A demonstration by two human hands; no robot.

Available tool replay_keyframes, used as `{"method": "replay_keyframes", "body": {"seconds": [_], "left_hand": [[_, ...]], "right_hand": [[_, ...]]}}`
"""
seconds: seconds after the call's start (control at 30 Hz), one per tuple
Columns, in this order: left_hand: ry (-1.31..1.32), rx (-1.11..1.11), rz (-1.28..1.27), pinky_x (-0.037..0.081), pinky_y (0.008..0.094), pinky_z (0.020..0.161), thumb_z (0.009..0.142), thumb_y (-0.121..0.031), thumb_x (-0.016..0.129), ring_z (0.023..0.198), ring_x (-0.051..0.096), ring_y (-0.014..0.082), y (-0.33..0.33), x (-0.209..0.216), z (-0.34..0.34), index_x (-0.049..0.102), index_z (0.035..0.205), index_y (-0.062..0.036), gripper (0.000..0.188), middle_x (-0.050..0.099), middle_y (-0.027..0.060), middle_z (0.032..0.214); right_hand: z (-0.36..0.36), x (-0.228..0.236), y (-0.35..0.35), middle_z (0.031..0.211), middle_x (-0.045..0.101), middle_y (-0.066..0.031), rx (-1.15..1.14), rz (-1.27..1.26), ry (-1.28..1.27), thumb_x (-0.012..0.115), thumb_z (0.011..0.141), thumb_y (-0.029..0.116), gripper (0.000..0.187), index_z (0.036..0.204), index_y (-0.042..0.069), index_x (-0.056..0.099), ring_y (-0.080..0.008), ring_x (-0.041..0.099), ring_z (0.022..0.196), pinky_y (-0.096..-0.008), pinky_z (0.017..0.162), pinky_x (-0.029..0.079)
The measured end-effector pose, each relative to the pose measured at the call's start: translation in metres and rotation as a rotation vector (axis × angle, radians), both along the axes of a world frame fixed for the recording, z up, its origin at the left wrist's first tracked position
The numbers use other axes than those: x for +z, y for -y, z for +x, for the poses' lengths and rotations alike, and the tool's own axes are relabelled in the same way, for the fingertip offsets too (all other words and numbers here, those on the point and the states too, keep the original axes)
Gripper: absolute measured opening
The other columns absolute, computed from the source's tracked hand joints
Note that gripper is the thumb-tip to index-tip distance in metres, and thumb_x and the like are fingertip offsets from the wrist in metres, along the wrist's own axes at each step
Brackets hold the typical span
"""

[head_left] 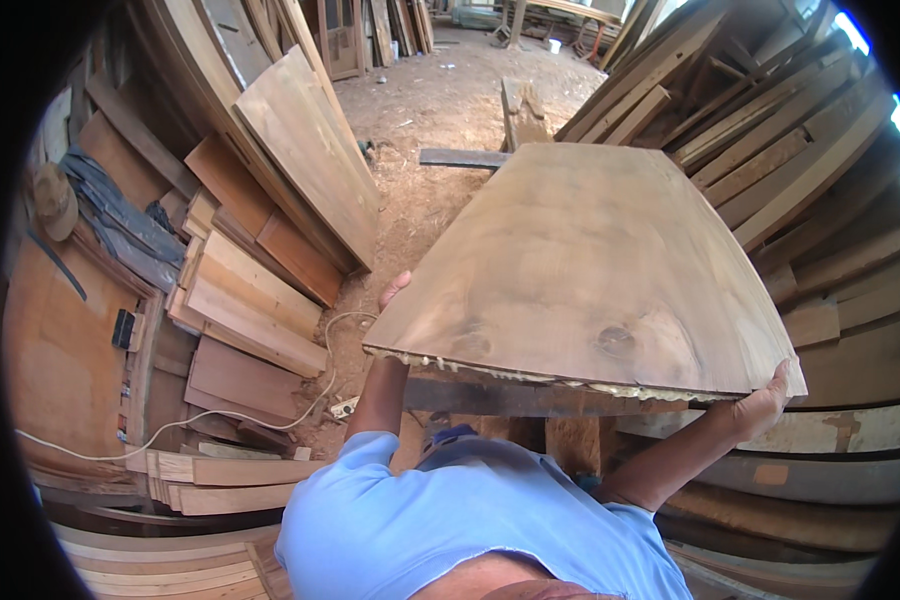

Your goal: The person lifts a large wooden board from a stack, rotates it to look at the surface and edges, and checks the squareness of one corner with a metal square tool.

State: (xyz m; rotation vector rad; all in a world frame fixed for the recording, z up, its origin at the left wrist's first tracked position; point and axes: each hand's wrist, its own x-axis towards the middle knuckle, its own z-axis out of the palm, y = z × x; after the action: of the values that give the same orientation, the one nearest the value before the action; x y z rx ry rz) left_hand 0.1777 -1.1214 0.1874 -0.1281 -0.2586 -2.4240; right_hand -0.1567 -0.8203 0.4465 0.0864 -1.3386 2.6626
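A wide, flat wooden panel stretches away in front of me, pale brown with two dark knots near its close end. Yellowish, glue-like beads run along the near edge. My left hand grips the panel's left side by the near corner; only some fingers show past the edge, the rest being hidden beneath. At the near right corner, my right hand is closed around the edge, with fingers on the top face. Under the near end, part of a dark beam shows.
Stacked boards and a tall leaning plank line the left side. Timber leans along the right. A white cable crosses the dusty floor to a socket strip. Beyond the panel stands a wooden piece.
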Motion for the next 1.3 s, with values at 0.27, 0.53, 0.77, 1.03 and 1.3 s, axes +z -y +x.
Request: {"method": "replay_keyframes", "body": {"seconds": [0.27,0.53,0.77,1.03,1.3], "left_hand": [[0.417,0.279,-0.13,0.047,0.0449,0.104,0.103,-0.049,0.047,0.119,0.06,0.0313,0.007,0.068,-0.012,0.053,0.137,0.0048,0.063,0.06,0.021,0.134],[0.245,0.482,-0.415,0.033,0.0441,0.119,0.106,-0.046,0.045,0.146,0.036,0.0258,0.022,0.087,-0.037,0.026,0.157,-0.0042,0.069,0.033,0.0155,0.16],[-0.236,0.32,-0.264,0.039,0.0472,0.115,0.093,-0.046,0.069,0.14,0.044,0.0236,-0.011,0.07,-0.056,0.039,0.151,-0.0112,0.074,0.044,0.0114,0.153],[-0.404,0.296,-0.231,0.055,0.0444,0.099,0.082,-0.031,0.082,0.124,0.06,0.0217,-0.022,0.093,-0.105,0.053,0.136,-0.007,0.066,0.06,0.0071,0.134],[-0.307,0.139,-0.327,0.044,0.0657,0.107,0.098,-0.045,0.06,0.135,0.05,0.0361,-0.001,0.149,-0.103,0.022,0.15,-0.0155,0.072,0.042,0.014,0.147]], "right_hand": [[-0.032,-0.018,-0.017,0.127,0.06,-0.0238,-0.02,-0.034,0.11,0.062,0.096,0.021,0.049,0.131,-0.012,0.051,-0.0366,0.063,0.112,-0.047,0.097,0.053],[-0.045,-0.028,-0.022,0.115,0.061,-0.0199,-0.121,-0.015,0.009,0.06,0.098,0.019,0.031,0.116,-0.007,0.056,-0.0336,0.063,0.104,-0.0472,0.092,0.053],[-0.061,-0.015,-0.028,0.126,0.059,-0.0272,-0.047,0.039,0.043,0.049,0.104,0.026,0.046,0.126,-0.015,0.05,-0.0405,0.061,0.112,-0.0523,0.099,0.048],[-0.096,0.004,-0.038,0.135,0.054,-0.0283,-0.03,-0.043,0.169,0.056,0.1,0.03,0.058,0.133,-0.016,0.045,-0.0423,0.055,0.122,-0.0565,0.105,0.044],[-0.125,0.024,-0.046,0.158,0.023,-0.0299,0.205,-0.263,0.297,0.052,0.099,0.026,0.072,0.149,-0.014,0.019,-0.0455,0.028,0.145,-0.0618,0.117,0.026]]}}
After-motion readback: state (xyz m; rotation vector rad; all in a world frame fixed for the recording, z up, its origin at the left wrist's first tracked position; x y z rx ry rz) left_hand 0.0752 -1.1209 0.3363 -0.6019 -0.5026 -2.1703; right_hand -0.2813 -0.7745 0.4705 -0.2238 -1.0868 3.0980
